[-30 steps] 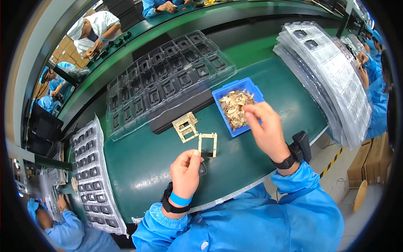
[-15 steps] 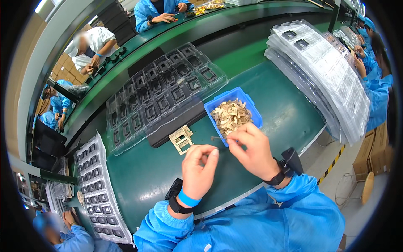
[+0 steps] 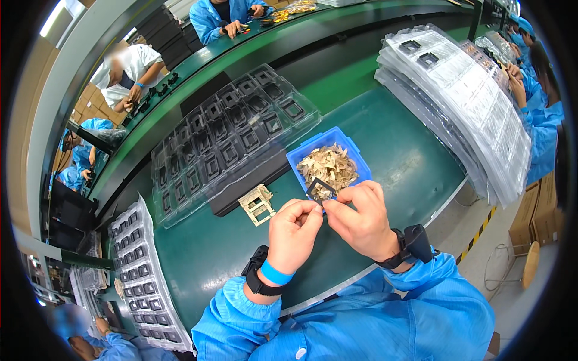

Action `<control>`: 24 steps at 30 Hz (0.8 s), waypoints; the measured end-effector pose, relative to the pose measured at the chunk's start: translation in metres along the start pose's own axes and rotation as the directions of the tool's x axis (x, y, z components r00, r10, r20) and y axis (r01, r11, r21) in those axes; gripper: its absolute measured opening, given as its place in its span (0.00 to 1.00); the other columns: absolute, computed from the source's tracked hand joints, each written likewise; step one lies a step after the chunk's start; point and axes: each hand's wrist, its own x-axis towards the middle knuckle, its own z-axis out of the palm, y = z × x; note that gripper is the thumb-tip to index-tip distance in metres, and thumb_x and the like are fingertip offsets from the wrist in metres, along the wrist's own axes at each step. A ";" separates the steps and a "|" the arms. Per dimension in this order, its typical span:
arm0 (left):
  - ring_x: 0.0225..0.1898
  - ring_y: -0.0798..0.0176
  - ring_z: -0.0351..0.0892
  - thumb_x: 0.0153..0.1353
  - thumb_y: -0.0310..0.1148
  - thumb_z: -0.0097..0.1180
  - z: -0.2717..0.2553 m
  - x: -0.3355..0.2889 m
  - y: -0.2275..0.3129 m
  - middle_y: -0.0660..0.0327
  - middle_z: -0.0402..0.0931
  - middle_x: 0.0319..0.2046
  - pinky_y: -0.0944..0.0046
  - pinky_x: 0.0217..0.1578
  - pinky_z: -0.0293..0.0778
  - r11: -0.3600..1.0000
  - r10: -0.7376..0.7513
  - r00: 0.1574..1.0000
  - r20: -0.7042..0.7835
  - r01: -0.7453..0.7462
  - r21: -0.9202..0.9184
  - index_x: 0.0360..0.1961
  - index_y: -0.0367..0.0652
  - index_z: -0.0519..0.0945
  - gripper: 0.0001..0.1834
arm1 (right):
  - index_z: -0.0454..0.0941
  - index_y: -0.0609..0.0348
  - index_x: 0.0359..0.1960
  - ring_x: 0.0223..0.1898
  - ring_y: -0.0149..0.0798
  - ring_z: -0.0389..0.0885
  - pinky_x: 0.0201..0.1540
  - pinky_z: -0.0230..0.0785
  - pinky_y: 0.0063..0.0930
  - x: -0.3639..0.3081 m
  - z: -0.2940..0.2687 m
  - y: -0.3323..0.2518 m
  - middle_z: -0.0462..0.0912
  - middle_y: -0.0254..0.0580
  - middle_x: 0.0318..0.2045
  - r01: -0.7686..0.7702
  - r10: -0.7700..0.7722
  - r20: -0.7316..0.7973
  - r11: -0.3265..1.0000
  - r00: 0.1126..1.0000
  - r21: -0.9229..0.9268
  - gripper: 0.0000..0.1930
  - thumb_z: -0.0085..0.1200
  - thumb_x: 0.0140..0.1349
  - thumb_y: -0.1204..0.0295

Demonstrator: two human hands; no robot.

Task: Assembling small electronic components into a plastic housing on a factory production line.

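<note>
A small black square frame is tilted up between my hands, over the near edge of the blue bin. My right hand pinches its near right corner between thumb and fingers. My left hand is closed in a pinch at the frame's near edge, its fingertips close to the right ones; what exactly they grip there is hidden. The bin holds many small tan strip-like pieces. Left of it, a cream-coloured slotted fixture lies on the green table.
Clear plastic trays with black frames lie beyond the fixture, over a dark bar. Another filled tray is at the left. A tall stack of clear trays stands at the right. Co-workers sit across the line and along both sides.
The black part in my right hand has turned from edge-on to show its square face. My left hand has moved right and up, and its fingers now meet the part's near edge.
</note>
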 end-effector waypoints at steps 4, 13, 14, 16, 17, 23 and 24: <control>0.23 0.76 0.68 0.60 0.25 0.60 0.005 0.003 -0.003 0.64 0.75 0.28 0.72 0.24 0.66 0.992 0.108 0.994 -0.022 -0.106 0.063 0.32 0.32 0.82 0.05 | 0.83 0.55 0.33 0.34 0.41 0.76 0.41 0.67 0.35 0.001 -0.001 0.000 0.75 0.36 0.31 -0.109 0.110 -0.005 0.990 0.994 0.090 0.11 0.66 0.45 0.78; 0.25 0.74 0.69 0.59 0.28 0.62 -0.002 0.024 -0.010 0.63 0.77 0.29 0.70 0.27 0.68 0.920 0.168 0.985 -0.035 -0.143 0.364 0.36 0.34 0.84 0.08 | 0.82 0.57 0.32 0.34 0.43 0.76 0.37 0.68 0.34 0.002 -0.021 0.020 0.75 0.40 0.32 -0.433 0.452 -0.150 0.890 0.879 0.139 0.05 0.62 0.52 0.77; 0.24 0.74 0.69 0.59 0.28 0.61 -0.002 0.027 -0.012 0.63 0.77 0.29 0.70 0.27 0.68 0.896 0.204 0.978 -0.038 -0.171 0.410 0.36 0.34 0.84 0.08 | 0.82 0.57 0.32 0.34 0.43 0.76 0.37 0.68 0.34 0.002 -0.022 0.019 0.75 0.40 0.32 -0.449 0.469 -0.138 0.880 0.872 0.152 0.06 0.63 0.52 0.77; 0.24 0.73 0.69 0.60 0.27 0.61 0.000 0.029 -0.016 0.63 0.77 0.29 0.69 0.27 0.68 0.902 0.220 0.973 -0.076 -0.173 0.395 0.37 0.34 0.84 0.07 | 0.82 0.57 0.32 0.34 0.42 0.76 0.37 0.68 0.34 0.000 -0.021 0.016 0.76 0.39 0.32 -0.437 0.452 -0.139 0.891 0.881 0.124 0.06 0.63 0.52 0.77; 0.24 0.73 0.69 0.60 0.27 0.60 0.000 0.030 -0.018 0.62 0.77 0.29 0.69 0.27 0.68 0.907 0.234 0.966 -0.112 -0.176 0.382 0.37 0.34 0.84 0.07 | 0.82 0.57 0.32 0.34 0.42 0.75 0.37 0.68 0.34 -0.001 -0.020 0.014 0.76 0.39 0.32 -0.426 0.437 -0.141 0.899 0.889 0.098 0.06 0.63 0.52 0.77; 0.24 0.70 0.74 0.59 0.23 0.58 0.002 0.036 -0.025 0.57 0.79 0.30 0.67 0.27 0.70 0.793 0.407 0.913 -0.010 -0.348 0.500 0.39 0.35 0.83 0.07 | 0.83 0.56 0.32 0.35 0.42 0.75 0.38 0.67 0.33 -0.001 -0.011 0.006 0.76 0.38 0.33 -0.411 0.424 -0.113 0.904 0.899 0.119 0.06 0.64 0.52 0.76; 0.24 0.70 0.74 0.59 0.23 0.58 0.004 0.036 -0.020 0.57 0.79 0.30 0.67 0.27 0.70 0.793 0.408 0.913 -0.013 -0.347 0.500 0.39 0.35 0.83 0.07 | 0.83 0.56 0.32 0.35 0.42 0.75 0.38 0.67 0.33 -0.001 -0.011 0.005 0.76 0.38 0.33 -0.408 0.421 -0.112 0.905 0.900 0.120 0.06 0.64 0.52 0.76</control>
